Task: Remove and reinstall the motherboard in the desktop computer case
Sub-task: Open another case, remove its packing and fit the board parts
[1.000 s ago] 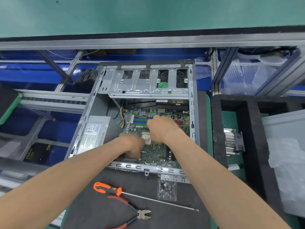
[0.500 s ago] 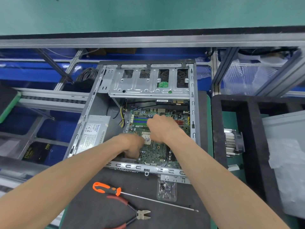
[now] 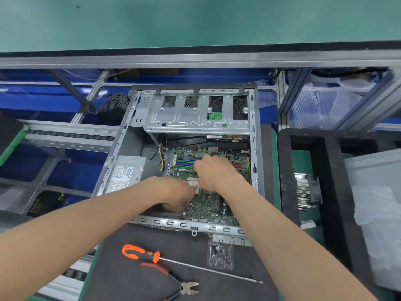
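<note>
The open grey computer case (image 3: 188, 225) lies on its side on a black mat. The green motherboard (image 3: 208, 206) sits in its right half, below the drive cage (image 3: 184, 114). My left hand (image 3: 173, 196) reaches in at the board's lower left edge, fingers curled down around that edge. Over the middle of the board, by the blue and green memory slots, my right hand (image 3: 213, 170) has its knuckles up and fingers curled down onto the board. The fingertips of both hands are hidden.
A power supply (image 3: 125, 172) fills the case's left side. On the mat (image 3: 130, 279) in front lie an orange-handled screwdriver (image 3: 141, 253), red-handled cutters (image 3: 188, 286) and a small clear bag of screws (image 3: 220, 254). A finned heatsink (image 3: 306, 190) rests in a black foam tray (image 3: 286, 170) on the right.
Both hands stay in nearly the same places on the board; the left hand has edged slightly up and right. Nothing else has moved.
</note>
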A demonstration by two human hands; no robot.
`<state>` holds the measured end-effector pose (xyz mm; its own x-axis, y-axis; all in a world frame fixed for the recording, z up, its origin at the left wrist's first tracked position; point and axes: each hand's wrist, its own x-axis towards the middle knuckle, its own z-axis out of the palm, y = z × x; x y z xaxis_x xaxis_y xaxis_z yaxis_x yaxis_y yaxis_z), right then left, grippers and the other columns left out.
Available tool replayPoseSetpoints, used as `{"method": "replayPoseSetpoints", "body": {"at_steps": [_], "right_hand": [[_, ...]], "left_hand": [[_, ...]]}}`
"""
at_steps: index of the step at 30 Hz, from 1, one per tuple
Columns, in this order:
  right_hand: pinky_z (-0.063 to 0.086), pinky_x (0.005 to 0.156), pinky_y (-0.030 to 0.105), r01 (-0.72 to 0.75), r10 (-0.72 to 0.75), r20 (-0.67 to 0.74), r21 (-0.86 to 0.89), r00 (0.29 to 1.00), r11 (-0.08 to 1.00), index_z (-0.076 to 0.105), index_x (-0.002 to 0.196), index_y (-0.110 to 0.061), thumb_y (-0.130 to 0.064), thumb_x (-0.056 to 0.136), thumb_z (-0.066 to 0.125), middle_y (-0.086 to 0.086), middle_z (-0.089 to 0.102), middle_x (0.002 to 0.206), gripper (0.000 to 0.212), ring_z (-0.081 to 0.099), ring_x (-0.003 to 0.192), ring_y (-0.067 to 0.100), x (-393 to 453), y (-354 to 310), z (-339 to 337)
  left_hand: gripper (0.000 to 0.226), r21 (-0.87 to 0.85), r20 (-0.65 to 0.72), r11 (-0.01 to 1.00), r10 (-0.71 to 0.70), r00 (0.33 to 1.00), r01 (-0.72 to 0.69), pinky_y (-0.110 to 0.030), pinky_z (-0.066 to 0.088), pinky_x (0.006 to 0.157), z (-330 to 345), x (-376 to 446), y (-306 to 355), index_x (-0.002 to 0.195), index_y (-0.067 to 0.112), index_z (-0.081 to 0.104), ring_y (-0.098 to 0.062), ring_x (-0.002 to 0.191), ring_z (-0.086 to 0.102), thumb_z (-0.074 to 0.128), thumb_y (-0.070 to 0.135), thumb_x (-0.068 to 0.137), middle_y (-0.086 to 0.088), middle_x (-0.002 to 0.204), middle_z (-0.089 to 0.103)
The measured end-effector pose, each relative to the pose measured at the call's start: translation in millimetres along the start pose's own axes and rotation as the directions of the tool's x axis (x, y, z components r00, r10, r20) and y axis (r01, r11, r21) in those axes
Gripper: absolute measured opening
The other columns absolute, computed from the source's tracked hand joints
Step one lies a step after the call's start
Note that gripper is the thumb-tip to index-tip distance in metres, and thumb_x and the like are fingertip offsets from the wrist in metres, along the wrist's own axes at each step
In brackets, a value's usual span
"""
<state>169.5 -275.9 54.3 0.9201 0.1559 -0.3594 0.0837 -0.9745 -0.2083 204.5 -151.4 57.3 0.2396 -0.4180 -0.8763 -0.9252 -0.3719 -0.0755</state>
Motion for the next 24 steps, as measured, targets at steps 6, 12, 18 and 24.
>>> {"method": "replayPoseSetpoints", "body": {"at_steps": [6, 12, 18, 24], "right_hand": [[0.039, 0.068, 0.042, 0.030, -0.030, -0.022, 0.017, 0.999, 0.999, 0.044, 0.090, -0.015, -0.010, 0.091, 0.055, 0.000, 0.026, 0.072, 0.012, 0.045, 0.078, 0.030, 0, 1, 0], [0.038, 0.068, 0.042, 0.076, -0.074, -0.036, 0.056, 0.997, 0.996, 0.046, 0.090, -0.014, -0.011, 0.092, 0.056, 0.002, 0.032, 0.075, 0.011, 0.046, 0.077, 0.030, -2, 2, -3], [0.041, 0.070, 0.042, 0.127, -0.122, -0.051, 0.093, 0.991, 0.988, 0.045, 0.093, -0.017, -0.011, 0.093, 0.056, 0.001, 0.029, 0.073, 0.013, 0.045, 0.078, 0.030, -3, 2, -4], [0.038, 0.070, 0.042, 0.154, -0.143, -0.090, 0.130, 0.986, 0.979, 0.056, 0.102, -0.016, -0.015, 0.094, 0.059, 0.002, 0.031, 0.078, 0.009, 0.041, 0.079, 0.028, -3, 2, -2]], "left_hand": [[0.020, -0.079, -0.006, 0.990, 0.119, 0.993, -0.119, -0.026, 0.046, 0.073, 6, 5, -17, 0.100, 0.022, 0.077, -0.021, 0.098, 0.064, 0.068, 0.011, 0.086, -0.001, 0.107, 0.071], [0.015, -0.185, -0.012, 0.973, 0.142, 0.990, -0.141, -0.024, 0.046, 0.076, 16, 9, -24, 0.100, 0.018, 0.076, -0.019, 0.100, 0.064, 0.070, 0.015, 0.087, -0.002, 0.103, 0.074], [0.022, -0.263, 0.018, 0.952, 0.165, 0.986, -0.155, -0.029, 0.051, 0.082, 24, 8, -25, 0.101, 0.007, 0.073, -0.023, 0.098, 0.065, 0.059, 0.001, 0.086, -0.008, 0.102, 0.073], [0.020, -0.313, 0.016, 0.942, 0.129, 0.991, -0.118, -0.014, 0.041, 0.067, 28, 12, -29, 0.090, 0.015, 0.074, -0.015, 0.094, 0.065, 0.060, 0.001, 0.082, -0.003, 0.097, 0.073]]}}
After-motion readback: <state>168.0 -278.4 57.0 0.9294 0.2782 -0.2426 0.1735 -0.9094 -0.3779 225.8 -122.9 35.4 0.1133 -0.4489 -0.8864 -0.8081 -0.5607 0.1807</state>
